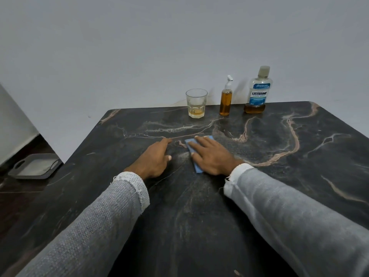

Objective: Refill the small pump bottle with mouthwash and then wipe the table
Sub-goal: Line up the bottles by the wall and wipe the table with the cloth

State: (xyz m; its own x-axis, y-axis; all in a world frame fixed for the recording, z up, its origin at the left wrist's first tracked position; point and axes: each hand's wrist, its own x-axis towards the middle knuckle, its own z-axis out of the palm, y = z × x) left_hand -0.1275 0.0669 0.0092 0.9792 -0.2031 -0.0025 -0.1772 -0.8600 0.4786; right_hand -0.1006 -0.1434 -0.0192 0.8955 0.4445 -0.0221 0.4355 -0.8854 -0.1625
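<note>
Dark marbled table (279, 186) against a plain grey wall, and we're into the wiping stage by the look of it. At the far edge stand the glass (196, 103) with a little amber liquid, the small pump bottle (226, 98) well filled with pump fitted, and just to its right the mouthwash bottle (258, 90), capped and nearly drained. So the refill looks done, I'd say.

Right hand (211, 156) lies flat on the blue cloth (194, 156) mid-table, fingers straight and spread, pressing it down rather than gripping it. Left hand (154, 157) rests on the bare top just beside it, fingers relaxed and loosely extended, holding nothing. Both forearms reach forward in pale sleeves.

Next move, as I read it: sweep that cloth in broad passes, keeping pressure through the palm and steering clear of the three vessels at the back. Down on the floor, left, sits a grey tray (35, 166).
</note>
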